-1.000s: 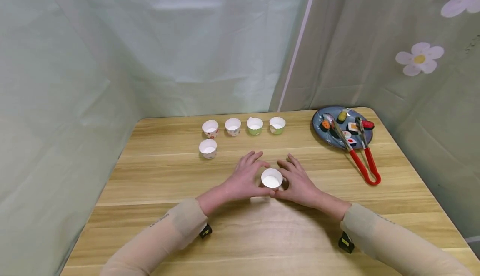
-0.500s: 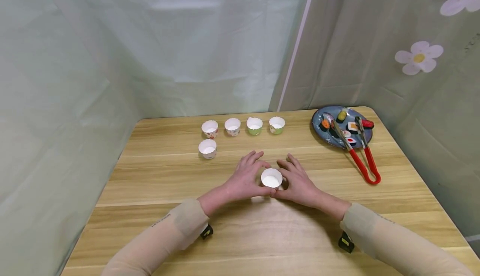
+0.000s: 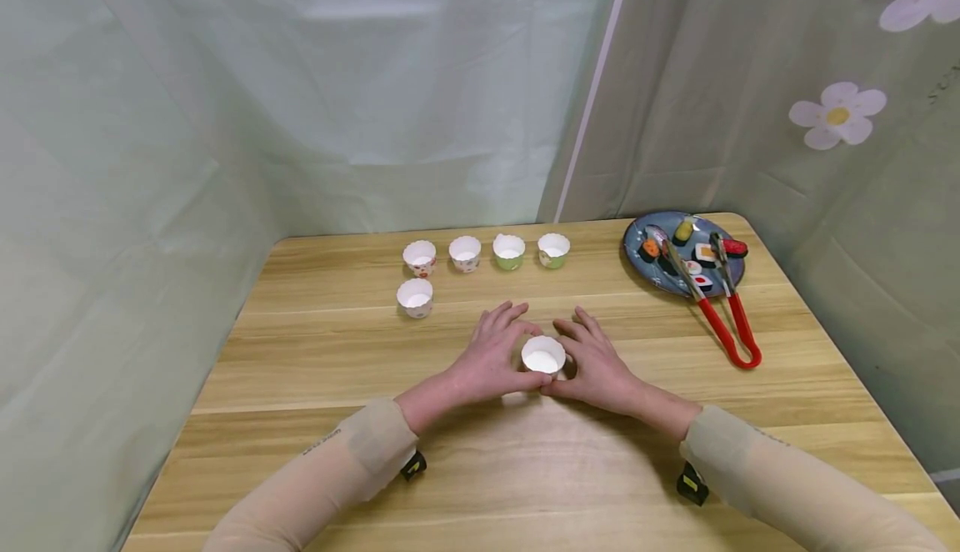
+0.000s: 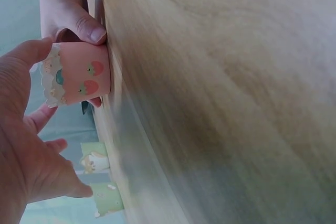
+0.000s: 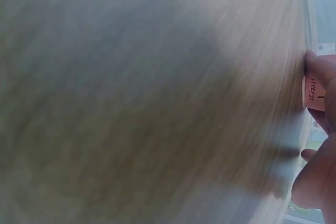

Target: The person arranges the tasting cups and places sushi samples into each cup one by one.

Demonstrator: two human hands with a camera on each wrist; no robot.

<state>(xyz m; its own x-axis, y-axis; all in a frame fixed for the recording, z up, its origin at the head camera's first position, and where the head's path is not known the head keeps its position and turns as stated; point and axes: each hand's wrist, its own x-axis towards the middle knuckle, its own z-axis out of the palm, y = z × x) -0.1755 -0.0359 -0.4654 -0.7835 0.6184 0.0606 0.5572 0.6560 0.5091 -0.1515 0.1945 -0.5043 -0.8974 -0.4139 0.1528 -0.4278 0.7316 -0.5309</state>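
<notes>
A pink paper baking cup [image 4: 86, 72] with strawberry prints and a scalloped white rim stands upright on the table between both hands; the head view looks down into its white inside [image 3: 543, 358]. From the left, my left hand [image 3: 491, 362] holds it, thumb and forefinger at the rim. Lower down, near the base, the thumb and forefinger of my right hand [image 3: 600, 373] grip the other side. The remaining fingers of each hand spread away from the cup. Only a strip of pink wall with lettering [image 5: 315, 90] shows in the right wrist view.
Further back stand a red-patterned cup [image 3: 421, 259], two green cups [image 3: 509, 253] and two pale patterned cups [image 3: 416, 298]. At the back right, a blue plate [image 3: 651, 275] holds several sushi pieces, with red-handled tongs [image 3: 738, 331] leaning over its edge. Curtains hang behind the wooden table [image 3: 315, 368].
The left thumb has shifted very slightly to the right along the cup's near side. Both hands otherwise keep their places, and the other cups, plate and tongs stay put.
</notes>
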